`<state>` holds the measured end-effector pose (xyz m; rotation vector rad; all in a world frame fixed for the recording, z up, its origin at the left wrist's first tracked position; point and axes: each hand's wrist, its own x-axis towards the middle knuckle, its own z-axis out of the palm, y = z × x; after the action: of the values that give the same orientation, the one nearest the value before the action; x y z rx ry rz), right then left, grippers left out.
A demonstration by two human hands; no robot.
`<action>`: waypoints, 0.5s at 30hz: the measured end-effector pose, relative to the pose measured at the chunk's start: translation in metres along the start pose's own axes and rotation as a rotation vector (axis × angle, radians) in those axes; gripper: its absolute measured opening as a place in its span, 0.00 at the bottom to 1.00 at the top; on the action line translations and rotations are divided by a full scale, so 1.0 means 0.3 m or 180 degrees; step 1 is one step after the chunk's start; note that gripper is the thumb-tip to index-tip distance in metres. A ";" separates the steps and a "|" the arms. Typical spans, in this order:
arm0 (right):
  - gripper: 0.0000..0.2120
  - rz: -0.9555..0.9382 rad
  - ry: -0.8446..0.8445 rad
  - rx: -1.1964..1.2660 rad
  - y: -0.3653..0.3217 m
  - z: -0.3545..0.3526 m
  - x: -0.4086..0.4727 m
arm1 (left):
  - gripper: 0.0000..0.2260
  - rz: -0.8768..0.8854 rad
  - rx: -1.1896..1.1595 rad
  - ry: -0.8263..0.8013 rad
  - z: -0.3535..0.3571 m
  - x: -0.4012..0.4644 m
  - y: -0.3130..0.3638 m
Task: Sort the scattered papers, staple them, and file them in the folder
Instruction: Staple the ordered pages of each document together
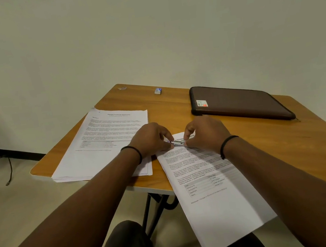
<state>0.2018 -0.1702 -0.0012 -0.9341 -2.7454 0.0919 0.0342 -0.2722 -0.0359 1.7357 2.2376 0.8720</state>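
We sat before a plain pale wall at a wooden table [287, 147] with rounded corners and a smooth orange-brown top. At its far right lay the folder [239, 103], a dark brown zipped case of leather-like material, closed. At the left rested the larger paper stack [106, 143], white printed sheets, flat and squared. The nearer paper set [215, 189] lay tilted before us, its lower end hanging over the table edge. Our left hand [149, 138] and our right hand [205, 132] both pinched a small metal stapler [176, 143] with curled fingers at the top of this set. We judged that the sheets should be aligned first, the corner pushed fully inside, and then the press made firm and straight. A small staple box [158, 90] stood far behind, well apart.
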 end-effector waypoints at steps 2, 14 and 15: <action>0.03 0.0040 -0.0097 -0.0019 0.003 -0.003 0.003 | 0.10 0.0038 -0.0007 0.0038 0.004 -0.002 0.001; 0.04 0.0051 -0.0391 -0.0118 -0.008 -0.032 0.013 | 0.08 -0.0022 -0.0079 0.0055 0.007 0.002 0.004; 0.04 0.0050 -0.0416 -0.0121 -0.013 -0.032 0.019 | 0.09 -0.0024 -0.0084 0.0051 0.007 0.003 0.003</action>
<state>0.1975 -0.1701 0.0097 -0.9930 -2.8688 0.1076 0.0356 -0.2706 -0.0370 1.7137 2.2311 0.9129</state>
